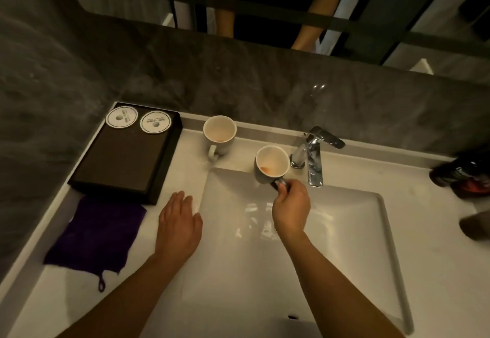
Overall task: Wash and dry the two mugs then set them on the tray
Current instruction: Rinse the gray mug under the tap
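- Cloth (95,234) lies far left on our bench (187,170), purple and flat, with the dark tray (124,157) just behind it. Is either mug on the tray?
- Neither. Our left hand (179,221) is flat at the left edge of the sink (358,231), its grip spread and empty. The first mug (219,133) stands upright on the bench behind it, stained reddish inside.
- And the second mug (271,164)?
- Over the sink beside the tap (314,157), stained too. Our right hand (290,206) has its grip pinching the handle.
- So we judge washing is only starting.
- Yes. We see no water running, so next we need the tap opened and that mug brought under the spout.
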